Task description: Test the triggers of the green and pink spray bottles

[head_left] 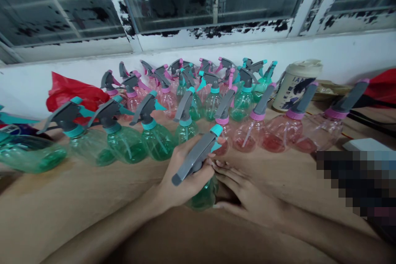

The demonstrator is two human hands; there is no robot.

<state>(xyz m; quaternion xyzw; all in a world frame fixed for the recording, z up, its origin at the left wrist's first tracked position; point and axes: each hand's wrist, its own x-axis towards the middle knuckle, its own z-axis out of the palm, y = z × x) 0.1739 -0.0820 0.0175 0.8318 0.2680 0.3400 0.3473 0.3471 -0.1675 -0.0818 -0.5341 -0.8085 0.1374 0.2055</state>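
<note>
My left hand [182,175] is wrapped round the neck of a green spray bottle [202,196] just under its grey trigger head with a teal tip [198,154]. My right hand [244,194] lies against the bottle's right side, fingers curled toward it and touching the body. The bottle stands on the brown table [77,198] close to me, in front of the rows of other bottles.
Several green spray bottles [126,142] and pink spray bottles [275,134] stand in rows toward the white wall. A red plastic bag [69,90] lies at the back left. A cream lidded tub [295,84] stands at the back right, a white box [365,145] beside it.
</note>
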